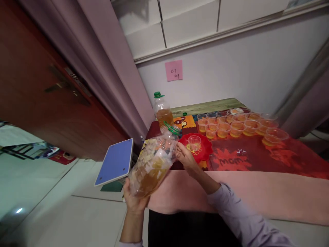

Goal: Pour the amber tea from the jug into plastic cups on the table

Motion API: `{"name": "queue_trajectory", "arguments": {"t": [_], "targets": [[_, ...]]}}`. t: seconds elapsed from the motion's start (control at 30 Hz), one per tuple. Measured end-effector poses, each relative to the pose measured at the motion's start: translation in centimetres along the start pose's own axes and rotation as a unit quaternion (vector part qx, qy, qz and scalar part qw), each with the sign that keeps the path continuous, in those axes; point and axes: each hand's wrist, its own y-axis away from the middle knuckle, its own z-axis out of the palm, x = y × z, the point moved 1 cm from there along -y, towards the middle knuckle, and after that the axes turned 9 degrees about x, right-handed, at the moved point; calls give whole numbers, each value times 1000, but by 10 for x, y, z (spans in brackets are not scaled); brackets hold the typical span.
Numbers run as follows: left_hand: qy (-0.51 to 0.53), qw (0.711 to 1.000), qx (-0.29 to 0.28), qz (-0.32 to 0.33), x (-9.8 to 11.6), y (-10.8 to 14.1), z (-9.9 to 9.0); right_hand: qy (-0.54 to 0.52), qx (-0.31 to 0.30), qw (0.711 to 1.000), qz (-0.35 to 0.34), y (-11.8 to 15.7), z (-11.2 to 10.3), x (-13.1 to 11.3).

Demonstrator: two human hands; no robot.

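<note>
A large clear plastic bottle (150,176), part full of amber liquid, is tilted in front of me with its neck toward the table. Under its base, my left hand (135,200) is wrapped around the plastic. My right hand (187,158) grips the bottle's side near the shoulder. Green plastic (172,128) shows around the neck. Just beyond my right hand, a clear cup (194,142) sits on a red scalloped plate (209,151). Behind the tilted bottle stands a second bottle (164,115) of amber liquid, upright with a green cap.
Several clear cups (238,128) with orange-looking liquid stand in rows at the table's back right. A small green cap (184,114) lies near the wall. Left of the table is a blue-topped stool or board (114,161). A pink note (173,70) hangs on the wall.
</note>
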Motion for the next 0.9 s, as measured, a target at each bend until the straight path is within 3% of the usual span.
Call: {"name": "queue_trajectory", "arguments": {"t": [0.2, 0.4, 0.9], "targets": [[-82, 991, 70, 82, 25, 10, 5, -58, 35, 994, 84, 18, -5, 14], [-130, 985, 79, 81, 45, 11, 22, -95, 83, 986, 112, 21, -4, 15], [-227, 963, 91, 111, 54, 19, 82, -124, 132, 973, 142, 9, -12, 18]]}}
